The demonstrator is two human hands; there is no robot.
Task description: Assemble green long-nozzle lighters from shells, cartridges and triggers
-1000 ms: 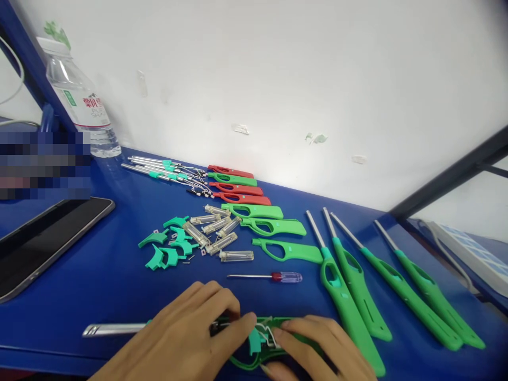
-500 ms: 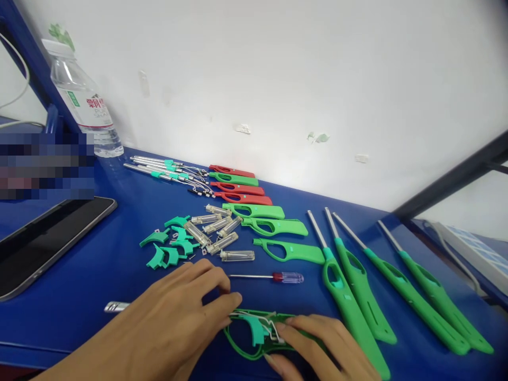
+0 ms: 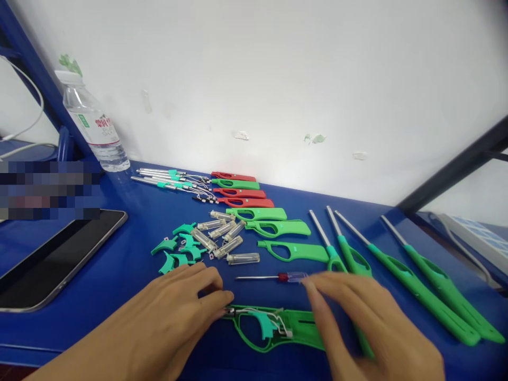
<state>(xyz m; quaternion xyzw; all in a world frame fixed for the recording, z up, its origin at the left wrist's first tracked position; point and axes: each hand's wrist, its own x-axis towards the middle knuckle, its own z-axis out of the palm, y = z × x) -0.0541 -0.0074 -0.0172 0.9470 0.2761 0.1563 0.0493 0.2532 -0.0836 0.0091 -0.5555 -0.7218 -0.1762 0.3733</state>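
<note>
My left hand point(image 3: 186, 312) is closed on the narrow front end of an opened green lighter handle shell point(image 3: 296, 338), which lies flat on the blue table. Inside the shell sit a teal trigger point(image 3: 262, 324), white wires and a small metal bracket. My right hand point(image 3: 357, 317) hovers over the shell's rear end, its thumb and fingers apart and slightly blurred. Its fingertips are at the handle end of a screwdriver point(image 3: 286, 277) with a red and clear handle; whether they touch it I cannot tell.
Teal triggers point(image 3: 186, 246), clear fuel tanks point(image 3: 243, 258), red and green handle shells point(image 3: 293, 251) and metal tubes with wires point(image 3: 159, 180) lie beyond. Several assembled green lighters point(image 3: 424, 296) are at right. At left are a phone point(image 3: 59, 259) and a water bottle point(image 3: 97, 127).
My right hand has left the handle shell and moved up and right to the screwdriver's handle. My left hand stays at the shell's front end. The view has shifted slightly.
</note>
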